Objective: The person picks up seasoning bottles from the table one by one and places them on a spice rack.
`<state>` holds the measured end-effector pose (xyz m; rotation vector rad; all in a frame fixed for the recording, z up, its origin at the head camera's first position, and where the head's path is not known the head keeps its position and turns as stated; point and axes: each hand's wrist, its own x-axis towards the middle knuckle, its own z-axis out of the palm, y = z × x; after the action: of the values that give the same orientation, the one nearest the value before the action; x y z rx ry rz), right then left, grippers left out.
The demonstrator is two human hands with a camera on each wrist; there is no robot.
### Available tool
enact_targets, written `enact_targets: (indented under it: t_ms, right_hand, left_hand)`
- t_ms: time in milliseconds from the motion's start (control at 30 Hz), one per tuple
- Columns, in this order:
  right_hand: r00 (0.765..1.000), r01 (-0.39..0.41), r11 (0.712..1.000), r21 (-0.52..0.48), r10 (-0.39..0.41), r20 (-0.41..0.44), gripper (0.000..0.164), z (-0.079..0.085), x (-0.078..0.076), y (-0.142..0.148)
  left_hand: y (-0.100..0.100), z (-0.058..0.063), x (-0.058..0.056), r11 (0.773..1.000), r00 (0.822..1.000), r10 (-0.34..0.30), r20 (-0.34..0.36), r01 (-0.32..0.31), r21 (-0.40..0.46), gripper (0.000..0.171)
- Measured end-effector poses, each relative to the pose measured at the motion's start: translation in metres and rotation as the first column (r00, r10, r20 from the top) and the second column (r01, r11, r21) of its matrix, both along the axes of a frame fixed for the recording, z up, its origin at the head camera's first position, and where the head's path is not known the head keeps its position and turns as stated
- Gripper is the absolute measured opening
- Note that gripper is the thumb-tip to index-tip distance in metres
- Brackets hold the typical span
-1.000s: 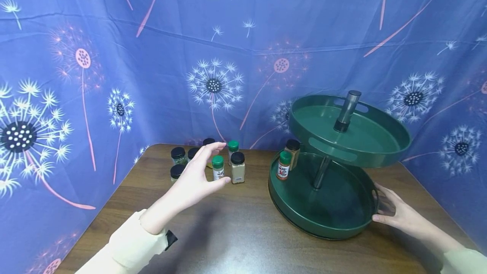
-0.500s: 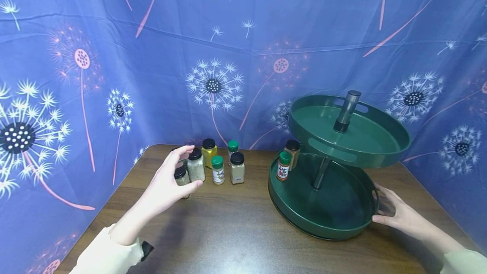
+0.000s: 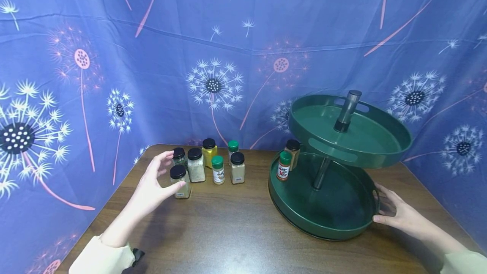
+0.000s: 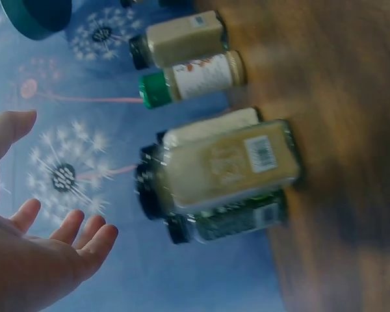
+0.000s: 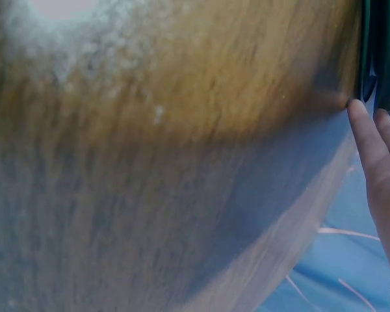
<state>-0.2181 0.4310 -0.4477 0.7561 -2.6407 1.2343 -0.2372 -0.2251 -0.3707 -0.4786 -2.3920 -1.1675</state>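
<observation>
My left hand (image 3: 147,187) reaches beside a black-lidded jar of pale brown seasoning (image 3: 180,183), its thumb and fingers spread apart. In the left wrist view the left hand (image 4: 49,253) holds nothing, and the same jar (image 4: 231,169) lies beyond the fingertips. Behind that jar stand a dark green herb jar (image 3: 180,158) and a pale-filled jar (image 3: 196,166), both black-lidded. On the right, my right hand (image 3: 399,212) rests against the side of the green two-tier turntable (image 3: 319,223), by the handle slot of the lower tray. Its thumb and fingers look fairly straight in the right wrist view.
Farther right stand a yellow jar (image 3: 209,155), a green-capped shaker (image 3: 218,171), another green-capped bottle (image 3: 233,146) and a beige jar (image 3: 237,170). The lower tray bears a red-labelled shaker (image 3: 283,168) and a brown jar (image 3: 292,153). A patterned blue cloth (image 3: 243,75) surrounds the wooden table (image 3: 243,219).
My left hand has moved left and slightly down, from in front of the green-capped shaker to the leftmost jars, uncovering the jars behind it. The right hand has stayed at the lower tray.
</observation>
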Motion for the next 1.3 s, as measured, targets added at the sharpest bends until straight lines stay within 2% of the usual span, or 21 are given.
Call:
enact_targets:
  t_ms: [300,633,867,1067,1300]
  right_hand:
    - [1.0,0.001,1.0,-0.006,0.0,0.02,0.09,-0.001,0.001,0.0]
    - [1.0,-0.008,1.0,-0.023,0.009,0.025,0.09,-0.001,0.002,0.0]
    - [1.0,0.006,1.0,0.004,-0.006,0.022,0.09,0.0,0.003,0.001]
    - [1.0,-0.001,1.0,-0.001,0.001,0.006,0.09,0.001,0.002,0.0]
    - [1.0,-0.011,1.0,-0.012,0.011,0.021,0.091,0.002,0.003,0.0]
  left_hand:
    - [-0.014,-0.02,-0.012,0.998,0.995,-0.004,0.097,-0.002,0.065,0.082]
    - [-0.02,-0.034,-0.026,0.991,0.983,-0.071,0.168,0.051,0.124,0.082]
    - [-0.026,-0.044,-0.037,0.992,0.973,-0.088,0.214,0.065,0.112,0.082]
    - [-0.032,-0.05,-0.045,0.983,0.958,-0.141,0.251,0.105,0.153,0.081]
    - [-0.039,-0.056,-0.053,0.962,0.923,-0.234,0.307,0.174,0.209,0.078]
